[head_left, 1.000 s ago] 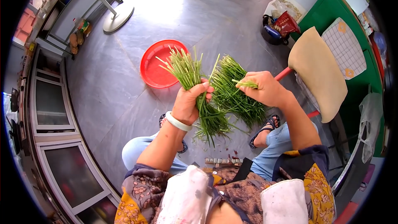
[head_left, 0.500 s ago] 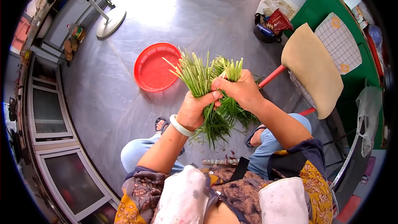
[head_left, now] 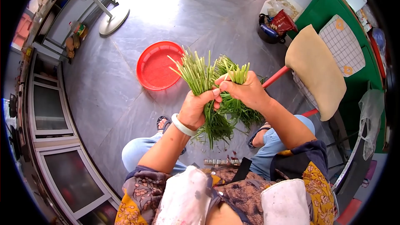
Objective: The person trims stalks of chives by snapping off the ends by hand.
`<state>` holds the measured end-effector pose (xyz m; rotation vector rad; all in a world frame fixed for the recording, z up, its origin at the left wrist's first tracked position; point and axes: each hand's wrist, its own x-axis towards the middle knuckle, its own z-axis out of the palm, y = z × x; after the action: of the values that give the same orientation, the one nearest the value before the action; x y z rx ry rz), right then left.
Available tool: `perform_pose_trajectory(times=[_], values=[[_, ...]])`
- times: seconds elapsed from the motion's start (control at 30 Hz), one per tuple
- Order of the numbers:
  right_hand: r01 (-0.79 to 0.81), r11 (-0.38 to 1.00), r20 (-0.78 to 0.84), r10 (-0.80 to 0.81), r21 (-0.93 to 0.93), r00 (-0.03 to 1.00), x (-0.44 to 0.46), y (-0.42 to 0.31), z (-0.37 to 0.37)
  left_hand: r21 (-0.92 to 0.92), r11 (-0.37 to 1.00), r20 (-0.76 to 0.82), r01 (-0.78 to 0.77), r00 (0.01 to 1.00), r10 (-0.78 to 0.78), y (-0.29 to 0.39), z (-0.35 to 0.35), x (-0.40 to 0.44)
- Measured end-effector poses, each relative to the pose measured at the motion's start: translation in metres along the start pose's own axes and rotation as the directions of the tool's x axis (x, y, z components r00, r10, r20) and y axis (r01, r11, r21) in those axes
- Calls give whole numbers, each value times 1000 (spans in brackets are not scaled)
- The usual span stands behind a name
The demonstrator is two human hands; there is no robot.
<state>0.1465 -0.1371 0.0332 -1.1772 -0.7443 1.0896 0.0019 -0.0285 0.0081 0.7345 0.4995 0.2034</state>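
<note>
A thick bunch of green stalks (head_left: 196, 73) is gripped by my left hand (head_left: 195, 109), pale cut ends up and leafy parts hanging below. My right hand (head_left: 250, 91) is closed around a smaller bunch of stalks (head_left: 239, 74), its thumb and fingertips meeting my left fingers. Behind and below my hands, a pile of green stalks (head_left: 246, 114) lies on the floor, partly hidden by them. Beyond my left hand, a round red basket (head_left: 158, 66) sits on the floor.
A chair with a beige seat cover (head_left: 317, 71) and red legs stands on the right. A dark pot (head_left: 268, 35) with packets is behind it. The white fan base (head_left: 114, 20) is at the upper left. Cabinets (head_left: 71, 175) line the left side.
My right hand has come left to my left hand, and its small bunch now points upward. The larger bunch stays in my left hand. The view has shifted slightly.
</note>
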Motion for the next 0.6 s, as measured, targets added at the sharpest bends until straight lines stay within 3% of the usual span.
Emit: perform_pose_trajectory(times=[0.23,0.33,0.43,0.6], values=[[-19,969,74,39,-247,996,2,-2,-15,-18,999,3,50,999,-50,3,-3,-2],[172,944,70,-159,-282,985,6,8,-16,-10,999,4,47,999,-47,3,-4,-2],[36,913,-52,-63,-407,997,3,1,-18,-1,1000,-13,22,1000,-22,1,-5,0],[71,954,-245,-145,-290,959,10,-4,-26,17,1000,-37,19,999,-18,1,-5,-1]])
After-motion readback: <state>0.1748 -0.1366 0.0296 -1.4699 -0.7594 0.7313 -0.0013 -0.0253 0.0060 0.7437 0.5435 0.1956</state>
